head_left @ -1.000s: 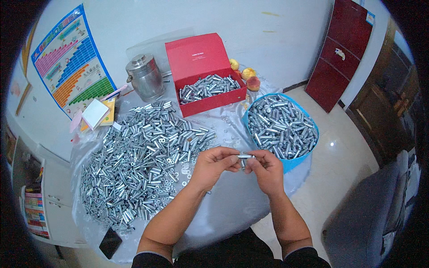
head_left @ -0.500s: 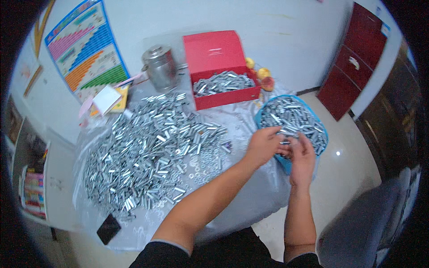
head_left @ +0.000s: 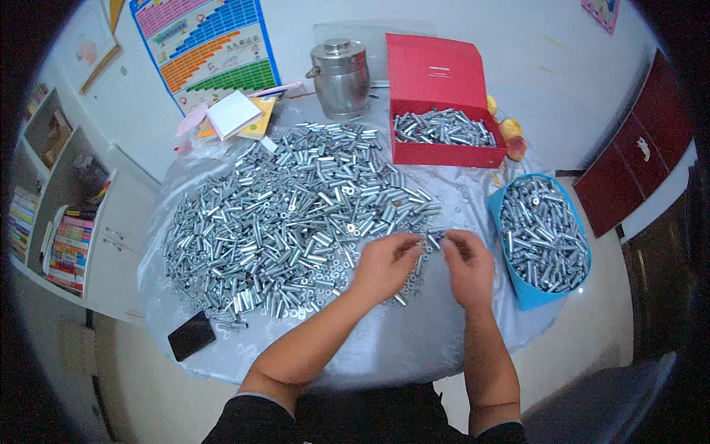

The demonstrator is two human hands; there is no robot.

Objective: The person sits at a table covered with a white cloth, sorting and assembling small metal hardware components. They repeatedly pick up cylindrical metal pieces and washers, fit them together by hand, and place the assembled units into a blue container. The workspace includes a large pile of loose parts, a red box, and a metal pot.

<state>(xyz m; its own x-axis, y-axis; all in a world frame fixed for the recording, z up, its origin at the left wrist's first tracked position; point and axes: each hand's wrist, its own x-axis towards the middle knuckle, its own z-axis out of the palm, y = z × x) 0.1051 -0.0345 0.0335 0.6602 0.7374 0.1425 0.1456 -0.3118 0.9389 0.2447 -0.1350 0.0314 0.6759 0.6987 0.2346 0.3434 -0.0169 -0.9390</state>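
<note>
A wide heap of short silvery metal tubes [head_left: 274, 214] covers the middle and left of the table, with small metal washers [head_left: 336, 274] scattered along its near right side. At the heap's right edge my left hand [head_left: 386, 268] has its fingers curled close together; whatever lies at its fingertips is hidden. Just right of it, my right hand [head_left: 472, 272] pinches a small metal tube [head_left: 435, 238] with a dark bluish bit at its end. Beside the right hand stands a light blue basket [head_left: 510, 277] filled with metal bolt-like pieces [head_left: 543, 229].
An open red box [head_left: 447, 154] of metal pieces stands at the back, next to a steel canister [head_left: 340, 78] and some yellow-red fruit [head_left: 512, 129]. A notepad [head_left: 233, 112] lies at the back left, a black phone [head_left: 191, 337] at the front left. A bookshelf [head_left: 74, 222] stands farther left.
Both hands have moved left from over the blue basket to the right edge of the heap. The view has swung, so everything on the table sits farther right.
</note>
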